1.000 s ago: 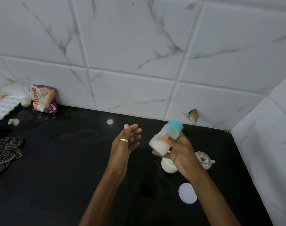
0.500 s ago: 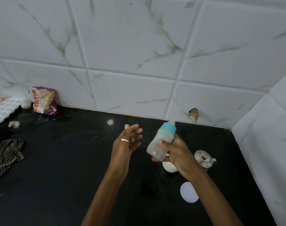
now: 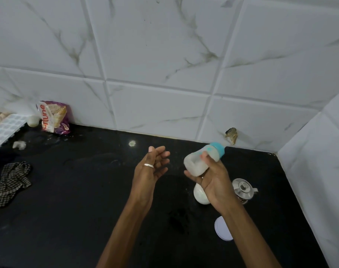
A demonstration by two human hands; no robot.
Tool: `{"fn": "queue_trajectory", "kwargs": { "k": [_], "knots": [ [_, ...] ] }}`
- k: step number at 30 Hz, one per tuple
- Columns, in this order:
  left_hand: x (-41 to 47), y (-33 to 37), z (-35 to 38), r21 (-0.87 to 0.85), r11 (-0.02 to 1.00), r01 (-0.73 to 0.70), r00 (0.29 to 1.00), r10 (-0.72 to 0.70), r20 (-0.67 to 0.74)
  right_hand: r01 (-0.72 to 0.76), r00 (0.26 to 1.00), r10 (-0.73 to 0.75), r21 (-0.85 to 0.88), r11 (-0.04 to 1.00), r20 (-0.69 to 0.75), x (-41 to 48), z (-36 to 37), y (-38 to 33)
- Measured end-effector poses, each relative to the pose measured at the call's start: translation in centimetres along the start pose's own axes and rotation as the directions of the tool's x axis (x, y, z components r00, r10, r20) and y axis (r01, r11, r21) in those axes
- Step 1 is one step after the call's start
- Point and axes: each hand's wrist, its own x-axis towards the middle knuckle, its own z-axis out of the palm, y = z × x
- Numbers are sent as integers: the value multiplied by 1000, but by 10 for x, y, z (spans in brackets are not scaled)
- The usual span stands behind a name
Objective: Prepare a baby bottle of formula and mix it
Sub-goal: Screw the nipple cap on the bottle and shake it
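Teal-capped, one baby bottle [image 3: 194,165] tilts in right hand [image 3: 214,177]; left hand [image 3: 149,168] spread.

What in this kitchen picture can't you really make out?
Head view:
The baby bottle, held by the right hand: blurred and partly covered by that hand, so its fill level is unclear.
The white container: mostly hidden behind that hand.
The ice tray: cut off by the left edge.
The packet: lettering partly folded away.

Single head-worn wide-angle view, aimed forward and down.
Looks from above the near edge of the black counter [image 3: 68,209] toward its far right corner, close in, tiled wall [image 3: 164,55] filling the upper half.
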Motion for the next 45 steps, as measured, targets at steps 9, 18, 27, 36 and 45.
{"fn": "queue_trajectory", "kwargs": {
  "k": [9, 18, 27, 36, 45],
  "knots": [
    [2, 0, 1, -1, 1000, -2, 1000, 2, -10, 9, 1000, -7, -54, 999, 30, 1, -4, -7],
    [2, -1, 2, 0, 1000, -1, 1000, 1, 0, -5, 999, 6, -30, 1000, 46, 0, -3, -4],
    [3, -2, 2, 8, 1000, -1, 1000, 1, 2, 6, 999, -3, -55, 998, 53, -2, -5, -8],
    [2, -2, 2, 10, 1000, -3, 1000, 3, 7, 17, 1000, -16, -39, 999, 8, -1, -2, -10],
    [1, -1, 1, 7, 1000, -5, 1000, 5, 11, 34, 999, -34, -50, 998, 9, 2, -3, -7]
  ]
}}
